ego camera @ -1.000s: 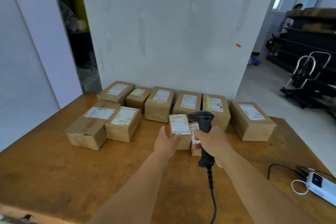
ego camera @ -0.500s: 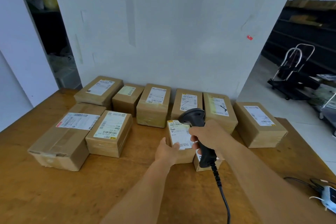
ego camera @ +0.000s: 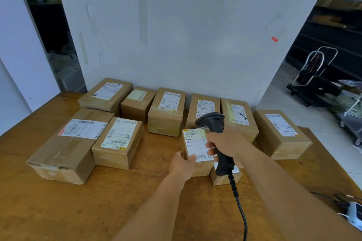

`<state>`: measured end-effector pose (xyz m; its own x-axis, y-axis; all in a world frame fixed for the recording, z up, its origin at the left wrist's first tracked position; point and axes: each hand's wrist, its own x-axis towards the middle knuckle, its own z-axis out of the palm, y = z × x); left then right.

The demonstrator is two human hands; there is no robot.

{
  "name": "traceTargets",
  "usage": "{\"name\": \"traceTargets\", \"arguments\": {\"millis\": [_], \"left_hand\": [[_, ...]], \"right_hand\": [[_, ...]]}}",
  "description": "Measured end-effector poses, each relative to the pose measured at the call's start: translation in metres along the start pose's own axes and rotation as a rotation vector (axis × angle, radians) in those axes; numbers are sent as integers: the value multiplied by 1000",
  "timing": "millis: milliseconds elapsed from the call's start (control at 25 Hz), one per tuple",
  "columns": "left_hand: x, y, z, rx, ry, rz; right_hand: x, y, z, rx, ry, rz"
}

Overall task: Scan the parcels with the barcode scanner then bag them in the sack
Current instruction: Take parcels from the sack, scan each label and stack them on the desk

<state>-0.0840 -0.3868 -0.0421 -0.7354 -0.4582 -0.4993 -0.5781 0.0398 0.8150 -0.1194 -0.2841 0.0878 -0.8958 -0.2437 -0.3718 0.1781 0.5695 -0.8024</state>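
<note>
Several brown cardboard parcels with white labels lie on the wooden table (ego camera: pixel 98 205). My left hand (ego camera: pixel 181 164) grips the near end of a small labelled parcel (ego camera: pixel 195 147) at the centre, thumb on its label. My right hand (ego camera: pixel 228 144) holds the black barcode scanner (ego camera: pixel 213 123) by its handle just right of that parcel, the scanner head over its far end. The scanner's cable (ego camera: pixel 242 215) runs down toward me. A smaller box (ego camera: pixel 225 178) sits under the scanner handle, partly hidden. No sack is in view.
A row of parcels (ego camera: pixel 166 111) stands against the white wall, with two bigger ones (ego camera: pixel 66 146) at the left and one (ego camera: pixel 282 133) at the right. A white device with cables (ego camera: pixel 352 211) lies at the table's right edge. A trolley (ego camera: pixel 313 76) stands on the floor beyond.
The view has dropped and moved closer to the parcels. My left hand has kept its hold on the small parcel, and the scanner stays over it in my right hand.
</note>
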Motion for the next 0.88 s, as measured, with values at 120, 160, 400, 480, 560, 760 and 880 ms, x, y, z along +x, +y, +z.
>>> {"name": "traceTargets", "arguments": {"millis": [120,160,400,480,560,760,880], "left_hand": [[4,-3,-1,-16,-39,8],[5,-3,-2,-27,-58,16],[-6,-7,-10,-238,-58,-1],[-21,-10,-17,-348,-31,-1],[-41,-17,-23,-395,17,39],[-116,-62,-43,-479,255,80],[-179,-102,-59,-533,389,65]], "right_hand": [[16,19,6,-69,79,-5],[21,28,11,-95,85,7],[19,55,37,-56,125,-26],[8,58,38,27,125,-52],[-10,60,40,80,100,-87],[-79,68,59,51,-46,-236],[-132,82,80,42,-175,-309]]}}
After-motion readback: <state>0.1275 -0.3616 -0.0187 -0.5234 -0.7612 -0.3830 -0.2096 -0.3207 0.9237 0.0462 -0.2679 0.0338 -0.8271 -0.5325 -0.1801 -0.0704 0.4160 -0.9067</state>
